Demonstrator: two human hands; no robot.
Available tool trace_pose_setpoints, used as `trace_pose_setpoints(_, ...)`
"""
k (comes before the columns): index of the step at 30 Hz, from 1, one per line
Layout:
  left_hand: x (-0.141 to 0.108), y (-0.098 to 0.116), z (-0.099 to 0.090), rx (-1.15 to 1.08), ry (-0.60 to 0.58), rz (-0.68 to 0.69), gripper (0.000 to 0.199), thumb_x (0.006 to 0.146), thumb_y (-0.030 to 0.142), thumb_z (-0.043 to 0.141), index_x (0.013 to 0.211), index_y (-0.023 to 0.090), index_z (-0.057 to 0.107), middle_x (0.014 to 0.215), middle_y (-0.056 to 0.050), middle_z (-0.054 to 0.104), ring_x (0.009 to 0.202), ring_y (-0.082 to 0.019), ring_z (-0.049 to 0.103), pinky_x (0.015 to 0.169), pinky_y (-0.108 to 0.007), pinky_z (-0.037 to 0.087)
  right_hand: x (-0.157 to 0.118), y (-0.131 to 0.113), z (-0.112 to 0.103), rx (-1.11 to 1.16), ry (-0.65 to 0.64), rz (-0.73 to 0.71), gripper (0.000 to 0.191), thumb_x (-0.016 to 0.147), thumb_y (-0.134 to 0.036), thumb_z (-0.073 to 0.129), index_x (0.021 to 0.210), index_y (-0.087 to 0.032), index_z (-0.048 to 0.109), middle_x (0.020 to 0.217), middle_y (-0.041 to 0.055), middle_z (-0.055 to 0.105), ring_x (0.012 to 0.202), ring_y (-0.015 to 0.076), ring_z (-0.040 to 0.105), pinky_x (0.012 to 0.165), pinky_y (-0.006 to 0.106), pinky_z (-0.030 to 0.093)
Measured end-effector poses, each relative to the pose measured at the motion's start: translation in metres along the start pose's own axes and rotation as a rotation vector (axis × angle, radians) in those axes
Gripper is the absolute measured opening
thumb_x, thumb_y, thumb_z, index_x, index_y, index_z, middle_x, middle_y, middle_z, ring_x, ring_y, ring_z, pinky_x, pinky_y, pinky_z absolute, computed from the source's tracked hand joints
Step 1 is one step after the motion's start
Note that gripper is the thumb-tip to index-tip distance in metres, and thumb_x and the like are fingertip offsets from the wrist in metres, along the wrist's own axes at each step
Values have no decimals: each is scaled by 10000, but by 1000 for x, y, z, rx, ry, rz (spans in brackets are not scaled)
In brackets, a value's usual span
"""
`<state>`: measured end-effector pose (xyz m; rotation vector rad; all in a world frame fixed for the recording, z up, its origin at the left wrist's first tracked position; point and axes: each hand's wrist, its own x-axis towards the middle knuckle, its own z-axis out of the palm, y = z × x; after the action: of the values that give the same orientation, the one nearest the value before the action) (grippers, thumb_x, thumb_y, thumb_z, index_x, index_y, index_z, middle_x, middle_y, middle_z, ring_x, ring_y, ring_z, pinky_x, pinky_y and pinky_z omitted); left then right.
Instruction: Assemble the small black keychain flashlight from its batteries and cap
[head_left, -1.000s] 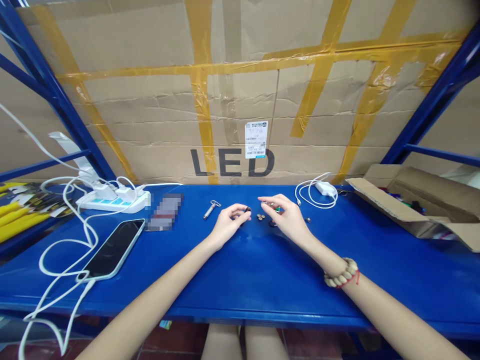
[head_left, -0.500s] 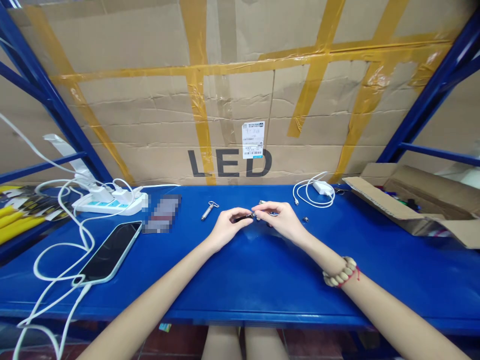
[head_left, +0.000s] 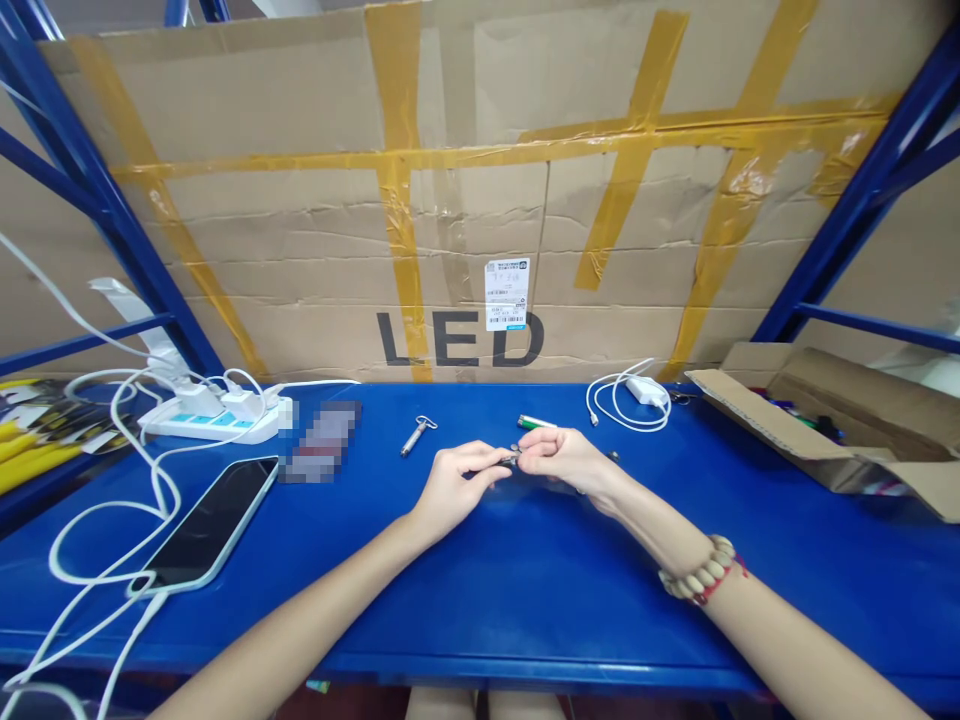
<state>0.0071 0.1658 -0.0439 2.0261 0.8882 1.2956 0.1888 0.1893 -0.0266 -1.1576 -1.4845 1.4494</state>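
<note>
My left hand pinches a small dark part between thumb and fingertips, most of it hidden by the fingers. Against it, my right hand has its thumb and fingertips closed on a small metallic piece too tiny to name. Just behind the right hand lies a green and silver stick-shaped item, partly covered by the fingers. To the left of both hands rests a metal tool with a loop-shaped handle. A tiny metal piece sits beside my right wrist.
A white phone with cables and a white power strip occupy the left of the blue table. Behind it stands a taped cardboard box. A charger with cable and an open carton are on the right.
The view has tilted up slightly, so everything sits lower. The right hand has shifted a little, and the green and silver item behind it shows more. Both hands stay together, pinching.
</note>
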Motion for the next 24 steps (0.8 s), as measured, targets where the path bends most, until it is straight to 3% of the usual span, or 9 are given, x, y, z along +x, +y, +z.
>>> trace_pose_setpoints(6,-4,5,0,81,-6,119,167,798,145,598,905,147,726,859,-82,693,776,-181,633,706,-248,482,-6,4,8,74,-35,44,491,447,-389,807,721,-156,473,569,-32,562,468,53,443,416,155,258)
trace_pose_setpoints(11,-2,4,-4,114,-48,158,204,807,130,572,942,170,720,918,-86,696,837,-195,636,772,-266,472,-9,6,10,65,0,42,505,467,-436,806,756,-150,507,599,-9,585,470,48,440,416,147,251)
trace_pose_setpoints(16,2,3,-3,106,-67,51,235,836,150,508,969,163,703,854,-76,680,772,-181,612,716,-264,450,-2,8,11,28,33,0,508,518,-455,778,857,-136,574,673,37,646,497,81,510,426,175,329)
trace_pose_setpoints(20,5,2,-1,68,-51,-84,236,841,203,486,851,111,704,686,-55,607,538,-123,520,543,-233,405,1,3,12,-44,109,-153,488,475,-428,793,821,-130,624,686,53,670,630,161,615,605,262,465)
trace_pose_setpoints(24,7,0,0,7,-70,-159,268,843,251,470,766,107,683,604,-26,554,478,-96,465,526,-221,392,0,-3,9,-187,122,-311,372,544,-397,763,805,-141,696,679,66,678,680,208,626,669,314,471)
